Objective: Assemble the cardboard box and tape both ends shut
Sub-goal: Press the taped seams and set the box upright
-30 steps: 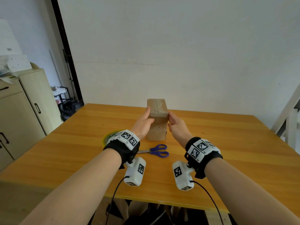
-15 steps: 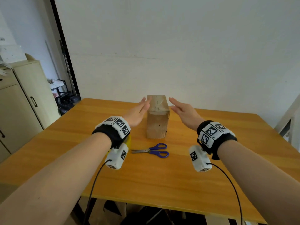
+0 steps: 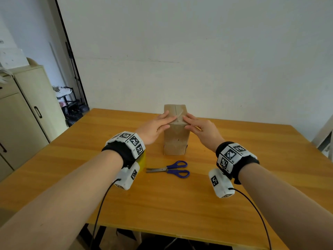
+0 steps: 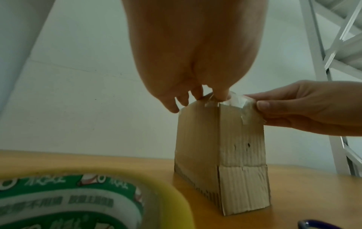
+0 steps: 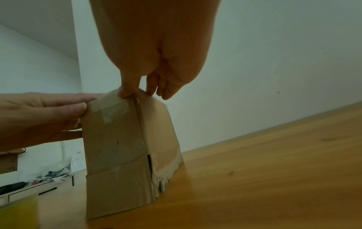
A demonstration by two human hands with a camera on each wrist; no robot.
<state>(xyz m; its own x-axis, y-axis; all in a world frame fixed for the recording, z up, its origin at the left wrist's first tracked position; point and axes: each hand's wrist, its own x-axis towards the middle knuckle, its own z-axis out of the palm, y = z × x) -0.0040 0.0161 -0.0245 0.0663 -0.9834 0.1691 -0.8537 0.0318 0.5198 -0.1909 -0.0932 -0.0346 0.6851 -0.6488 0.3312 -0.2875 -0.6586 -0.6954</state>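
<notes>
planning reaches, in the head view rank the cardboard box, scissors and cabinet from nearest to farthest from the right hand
1. cardboard box: under the right hand, touched at its top.
2. scissors: on the table, nearer the person than the box.
3. cabinet: far left, off the table.

Both forearms reach from the lower corners toward the frame's centre, each wrist wearing a marker-covered band. The left hand [image 3: 155, 125] and right hand [image 3: 201, 129] lie palm-down with fingers extended, fingertips nearly meeting mid-frame.

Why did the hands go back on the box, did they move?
Yes. Both the left hand and right hand closed inward onto the box top.
</notes>
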